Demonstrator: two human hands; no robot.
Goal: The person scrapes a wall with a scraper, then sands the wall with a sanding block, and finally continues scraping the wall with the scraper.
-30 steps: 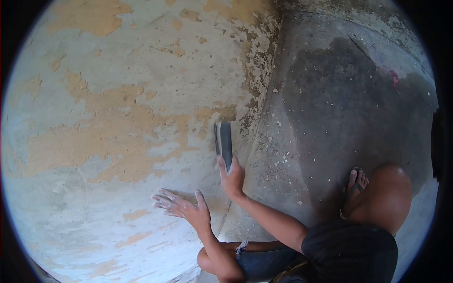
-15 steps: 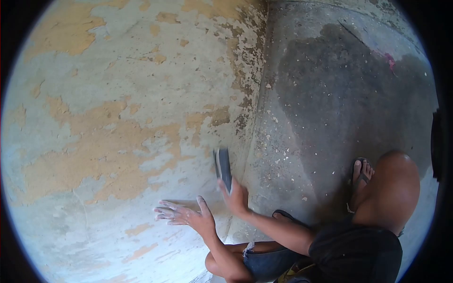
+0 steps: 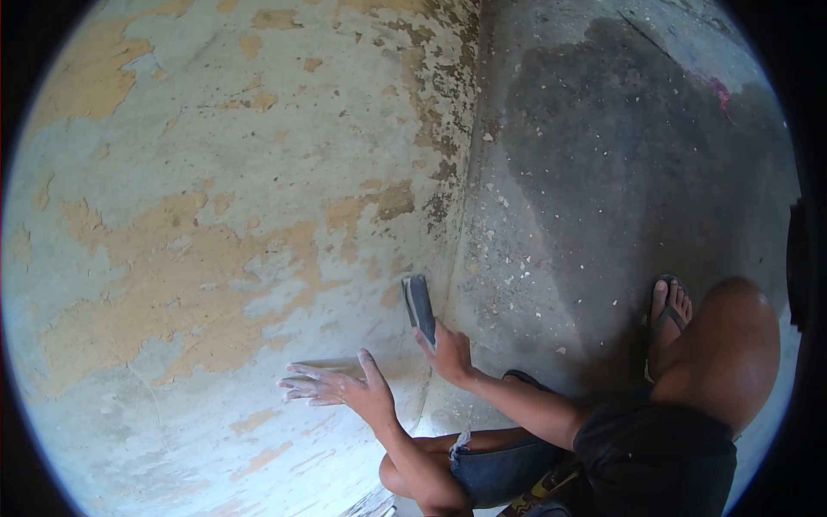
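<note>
My right hand [image 3: 450, 351] grips one end of a dark grey, oblong sanding block [image 3: 419, 306] with a paler long edge. The block's far end is at the lower part of the peeling wall [image 3: 258, 155], near where it meets the floor; whether it touches cannot be told. To the left, my left hand [image 3: 336, 386] is spread out against the wall, thumb raised and fingers pointing left. Whitish dust coats its fingers. That hand holds nothing.
The wall's paint is flaked, showing tan patches and dark spots along its base. The concrete floor [image 3: 517, 215] carries paint chips and a large dark stain [image 3: 603, 129]. A pink scrap [image 3: 720, 93] lies at the far right. My sandalled foot [image 3: 670, 302] is on the floor.
My right hand and the block have shifted slightly right and down in view. My left hand stays almost where it was. The whole view has tilted a little.
</note>
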